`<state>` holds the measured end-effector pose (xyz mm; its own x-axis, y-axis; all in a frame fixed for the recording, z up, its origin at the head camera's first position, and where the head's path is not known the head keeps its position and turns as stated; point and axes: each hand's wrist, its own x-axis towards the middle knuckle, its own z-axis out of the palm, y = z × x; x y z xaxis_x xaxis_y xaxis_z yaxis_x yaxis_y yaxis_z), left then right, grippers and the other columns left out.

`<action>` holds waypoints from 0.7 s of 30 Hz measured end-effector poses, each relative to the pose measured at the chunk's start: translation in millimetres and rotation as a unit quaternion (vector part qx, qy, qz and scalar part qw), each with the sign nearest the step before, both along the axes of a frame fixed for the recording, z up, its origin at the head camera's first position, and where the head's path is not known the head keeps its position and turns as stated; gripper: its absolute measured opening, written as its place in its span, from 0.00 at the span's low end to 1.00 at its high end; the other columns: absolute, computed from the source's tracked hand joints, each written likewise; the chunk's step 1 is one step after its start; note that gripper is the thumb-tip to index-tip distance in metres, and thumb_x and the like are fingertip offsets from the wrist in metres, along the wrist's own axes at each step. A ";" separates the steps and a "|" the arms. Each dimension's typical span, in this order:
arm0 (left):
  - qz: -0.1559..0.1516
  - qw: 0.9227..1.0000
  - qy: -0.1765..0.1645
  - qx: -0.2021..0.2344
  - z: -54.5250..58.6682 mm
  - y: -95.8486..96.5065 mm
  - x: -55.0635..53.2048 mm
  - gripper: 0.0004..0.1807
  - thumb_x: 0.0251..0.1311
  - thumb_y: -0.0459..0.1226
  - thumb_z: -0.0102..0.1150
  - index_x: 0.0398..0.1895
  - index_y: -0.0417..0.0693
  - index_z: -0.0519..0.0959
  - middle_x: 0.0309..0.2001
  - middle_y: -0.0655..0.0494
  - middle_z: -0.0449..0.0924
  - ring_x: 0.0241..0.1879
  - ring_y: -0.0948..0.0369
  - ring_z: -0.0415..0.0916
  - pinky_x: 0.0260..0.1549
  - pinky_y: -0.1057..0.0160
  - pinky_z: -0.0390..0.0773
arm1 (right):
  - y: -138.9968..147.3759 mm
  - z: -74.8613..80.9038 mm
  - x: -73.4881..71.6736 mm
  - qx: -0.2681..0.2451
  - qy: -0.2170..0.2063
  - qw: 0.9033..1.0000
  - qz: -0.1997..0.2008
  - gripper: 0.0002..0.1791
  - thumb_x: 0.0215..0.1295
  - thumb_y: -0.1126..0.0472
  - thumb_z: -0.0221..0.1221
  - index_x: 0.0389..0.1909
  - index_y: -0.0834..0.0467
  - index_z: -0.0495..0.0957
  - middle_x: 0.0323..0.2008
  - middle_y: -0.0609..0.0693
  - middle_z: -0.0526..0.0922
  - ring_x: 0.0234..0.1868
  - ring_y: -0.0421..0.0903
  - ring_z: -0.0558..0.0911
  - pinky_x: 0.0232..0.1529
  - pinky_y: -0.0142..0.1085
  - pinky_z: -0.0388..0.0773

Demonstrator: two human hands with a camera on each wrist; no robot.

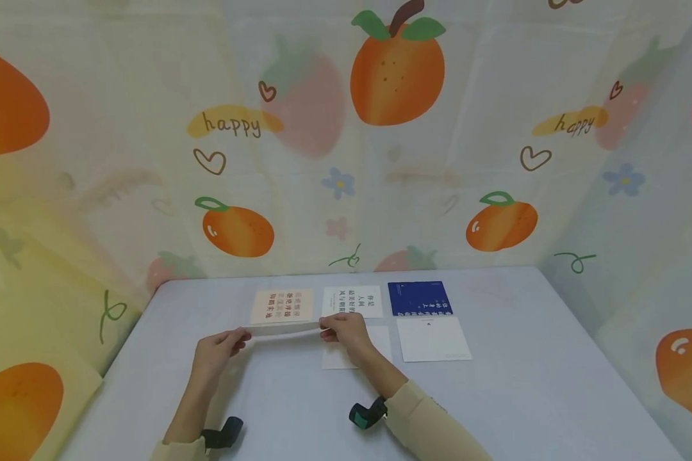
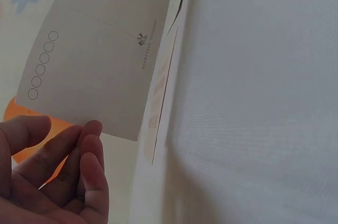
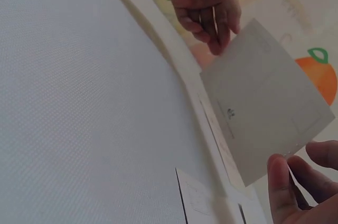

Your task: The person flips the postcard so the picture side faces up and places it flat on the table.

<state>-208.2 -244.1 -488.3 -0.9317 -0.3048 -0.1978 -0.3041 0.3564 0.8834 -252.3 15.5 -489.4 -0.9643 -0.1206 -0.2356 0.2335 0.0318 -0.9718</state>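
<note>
Left fingers (image 2: 94,174) and right fingers (image 3: 280,182), slightly parted, hold one card (image 2: 95,60)

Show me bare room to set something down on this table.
Widest: the table right of the blue card and the white card before it, out to its right edge. Smaller: between the left edge and left hand. Crowded: the back middle, where cards lie close and that hand and the right hand hold another card.
</note>
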 end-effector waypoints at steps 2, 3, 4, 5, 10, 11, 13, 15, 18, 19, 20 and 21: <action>0.001 1.000 0.002 -0.001 -0.2 0.4 0.5 0.25 0.68 0.50 0.52 0.49 0.38 0.83 0.43 0.49 0.87 0.41 0.62 0.81 0.33 0.74 0.78 | -0.5 0.8 0.5 -0.001 0.001 1.000 -0.002 0.13 0.62 0.65 0.61 0.42 0.71 0.83 0.41 0.67 0.85 0.28 0.40 0.84 0.35 0.32 0.84; 0.000 1.000 0.000 0.000 0.3 0.7 0.8 0.25 0.68 0.50 0.52 0.50 0.36 0.82 0.44 0.46 0.87 0.42 0.60 0.81 0.37 0.70 0.80 | -0.9 0.9 0.7 0.000 0.001 1.000 -0.004 0.12 0.62 0.65 0.61 0.41 0.71 0.82 0.40 0.66 0.86 0.28 0.40 0.84 0.35 0.32 0.84; 0.000 1.000 -0.003 -0.002 1.7 1.4 1.7 0.26 0.68 0.49 0.52 0.51 0.35 0.81 0.45 0.44 0.86 0.43 0.57 0.81 0.41 0.66 0.81 | -1.1 5.0 2.8 0.000 0.002 1.000 -0.006 0.12 0.62 0.66 0.61 0.41 0.71 0.82 0.39 0.66 0.86 0.28 0.40 0.84 0.36 0.32 0.84; 0.005 1.000 -0.012 -0.009 2.5 2.2 1.7 0.26 0.68 0.49 0.52 0.52 0.34 0.80 0.45 0.44 0.86 0.44 0.56 0.80 0.45 0.63 0.81 | -1.0 10.3 5.7 -0.002 0.004 1.000 -0.007 0.12 0.61 0.66 0.62 0.41 0.72 0.82 0.36 0.64 0.86 0.28 0.40 0.84 0.36 0.33 0.84; -0.004 0.999 -0.036 -0.013 4.6 3.3 3.4 0.27 0.67 0.48 0.53 0.56 0.32 0.77 0.52 0.37 0.81 0.48 0.51 0.78 0.54 0.51 0.77 | -0.8 25.3 14.2 -0.020 0.006 1.000 -0.013 0.13 0.60 0.72 0.61 0.44 0.75 0.80 0.35 0.62 0.87 0.26 0.38 0.83 0.35 0.32 0.84; -0.007 0.999 -0.037 -0.014 3.6 3.3 3.6 0.26 0.67 0.47 0.54 0.56 0.33 0.78 0.53 0.37 0.80 0.49 0.51 0.78 0.54 0.51 0.77 | -1.0 21.2 12.1 -0.028 0.004 0.999 -0.016 0.13 0.59 0.72 0.61 0.45 0.75 0.80 0.36 0.62 0.87 0.25 0.38 0.82 0.34 0.31 0.84; -0.011 0.999 -0.035 -0.019 1.6 3.8 4.5 0.25 0.67 0.45 0.55 0.56 0.34 0.78 0.55 0.37 0.79 0.49 0.52 0.78 0.52 0.53 0.79 | -2.3 9.5 5.4 -0.036 -0.003 0.999 -0.022 0.14 0.59 0.73 0.61 0.46 0.74 0.80 0.37 0.64 0.86 0.24 0.38 0.82 0.33 0.30 0.83; -0.014 0.999 -0.033 -0.025 0.1 4.5 5.8 0.23 0.67 0.43 0.56 0.56 0.34 0.78 0.56 0.37 0.79 0.49 0.52 0.78 0.51 0.55 0.79 | -3.3 -0.4 0.4 -0.042 -0.005 0.999 -0.029 0.14 0.58 0.73 0.62 0.46 0.73 0.80 0.37 0.63 0.86 0.23 0.38 0.82 0.32 0.30 0.83; -0.019 0.999 -0.029 -0.031 -1.0 5.0 7.1 0.21 0.67 0.41 0.56 0.55 0.35 0.78 0.55 0.37 0.79 0.48 0.53 0.78 0.49 0.57 0.80 | -4.5 -2.4 -0.2 -0.039 -0.001 0.999 -0.037 0.13 0.58 0.73 0.63 0.44 0.72 0.81 0.35 0.61 0.87 0.23 0.38 0.82 0.31 0.30 0.83; -0.020 0.999 -0.027 -0.033 -0.9 5.2 7.5 0.21 0.67 0.41 0.55 0.56 0.35 0.78 0.56 0.37 0.79 0.48 0.53 0.78 0.49 0.57 0.80 | -4.8 -2.2 0.1 -0.038 0.000 0.999 -0.039 0.13 0.58 0.72 0.63 0.44 0.72 0.81 0.34 0.60 0.87 0.23 0.38 0.82 0.31 0.30 0.83; -0.021 0.999 -0.024 -0.033 -0.9 5.2 7.7 0.21 0.67 0.41 0.55 0.56 0.35 0.78 0.55 0.37 0.79 0.48 0.54 0.78 0.49 0.57 0.80 | -5.1 -1.9 0.2 -0.038 -0.001 0.998 -0.041 0.13 0.58 0.72 0.63 0.44 0.72 0.81 0.33 0.60 0.87 0.23 0.38 0.82 0.31 0.30 0.83; -0.022 0.999 -0.023 -0.033 -0.9 5.1 7.8 0.20 0.67 0.41 0.55 0.56 0.35 0.78 0.55 0.37 0.79 0.47 0.54 0.78 0.48 0.59 0.80 | -5.3 -1.5 0.4 -0.037 -0.003 0.998 -0.041 0.12 0.58 0.72 0.63 0.44 0.71 0.81 0.32 0.59 0.87 0.23 0.38 0.82 0.31 0.30 0.83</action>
<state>-200.4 -238.9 -489.2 -0.9349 -0.2772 -0.2218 -0.3268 0.4283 0.8425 -251.9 10.2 -490.9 -0.9701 -0.0580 -0.2355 0.2388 -0.0588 -0.9693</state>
